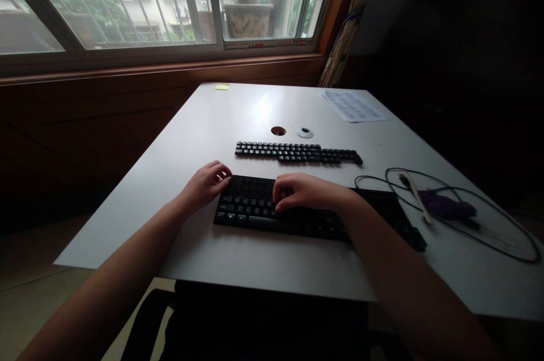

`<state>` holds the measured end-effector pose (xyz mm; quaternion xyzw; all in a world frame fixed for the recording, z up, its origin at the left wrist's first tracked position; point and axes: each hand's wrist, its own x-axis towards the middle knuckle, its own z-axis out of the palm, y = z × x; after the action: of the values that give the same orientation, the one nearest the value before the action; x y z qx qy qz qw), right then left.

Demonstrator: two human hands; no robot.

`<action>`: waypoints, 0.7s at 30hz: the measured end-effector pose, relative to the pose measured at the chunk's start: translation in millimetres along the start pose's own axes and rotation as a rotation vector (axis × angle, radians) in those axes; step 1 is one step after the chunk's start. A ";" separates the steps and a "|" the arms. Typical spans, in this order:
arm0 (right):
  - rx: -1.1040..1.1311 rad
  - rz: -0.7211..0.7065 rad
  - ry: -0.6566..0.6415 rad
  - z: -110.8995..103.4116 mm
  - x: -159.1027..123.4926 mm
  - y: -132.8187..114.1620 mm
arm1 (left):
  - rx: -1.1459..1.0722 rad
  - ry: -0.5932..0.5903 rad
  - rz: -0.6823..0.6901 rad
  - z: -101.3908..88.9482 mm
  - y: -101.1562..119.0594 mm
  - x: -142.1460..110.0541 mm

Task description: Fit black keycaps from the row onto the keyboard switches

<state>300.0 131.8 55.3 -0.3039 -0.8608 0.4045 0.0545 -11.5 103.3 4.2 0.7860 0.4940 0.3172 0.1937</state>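
A black keyboard [272, 224] lies on the white desk in front of me. Its lower left rows carry keycaps, while the upper left rows and the right end look bare of them. My left hand [209, 181] holds the keyboard's upper left corner between thumb and curled fingers. Over the middle of the keyboard, my right hand [300, 192] has its thumb and fingers bent together; whatever they hold, if anything, is hidden. Behind the keyboard, loose black keycaps [297, 151] lie in rows, laid out like a keyboard.
To the right lie a looped black cable [501, 253], a purple cloth-like item [446, 204] and a thin pale stick [419, 199]. Printed sheets [355, 106] rest at the far right of the desk [178, 134]. A cable hole [278, 131] and its round cover [305, 132] are beyond the keycaps.
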 end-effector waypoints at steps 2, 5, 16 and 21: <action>-0.007 -0.014 0.004 0.4 0.6 1.0 | 0.003 -0.001 0.000 0.1 0.1 0.2; -0.032 -0.032 0.008 0.9 1.3 2.1 | 0.012 -0.002 -0.004 0.5 0.5 0.5; -0.039 -0.064 -0.040 -7.1 -4.9 2.0 | 0.003 -0.008 -0.008 0.1 0.5 0.1; -0.049 0.003 -0.020 -9.3 -6.4 1.5 | 0.007 -0.007 -0.002 0.3 0.0 0.0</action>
<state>309.1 135.1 61.5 -0.3022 -0.8706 0.3864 0.0378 -11.2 103.3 4.0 0.7873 0.4952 0.3126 0.1932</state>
